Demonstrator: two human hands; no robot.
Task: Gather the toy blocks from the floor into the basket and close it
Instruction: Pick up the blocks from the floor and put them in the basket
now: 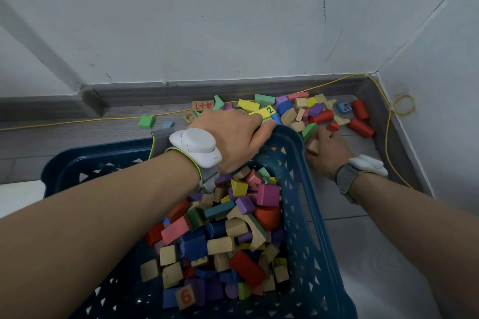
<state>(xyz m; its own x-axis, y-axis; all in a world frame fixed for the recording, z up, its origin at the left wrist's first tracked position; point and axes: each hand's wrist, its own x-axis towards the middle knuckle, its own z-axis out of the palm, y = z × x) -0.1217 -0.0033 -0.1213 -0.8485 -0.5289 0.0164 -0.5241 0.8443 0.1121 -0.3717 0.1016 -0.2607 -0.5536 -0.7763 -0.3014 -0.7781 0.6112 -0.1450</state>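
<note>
The left hand [233, 137] grips the far rim of a blue perforated plastic basket [311, 215], apparently tipping it toward coloured wooden toy blocks [298, 111] strewn against the wall, while the right hand [324, 147], fingers curled round several blocks, gathers them basketward.

Bare forearms, white wrist devices [197, 145], grey green-edged straps [346, 179]

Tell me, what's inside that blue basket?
The blue basket holds a heap of coloured wooden blocks, one marked 6. The left forearm covers part of the inside, and lower layers are buried.
</note>
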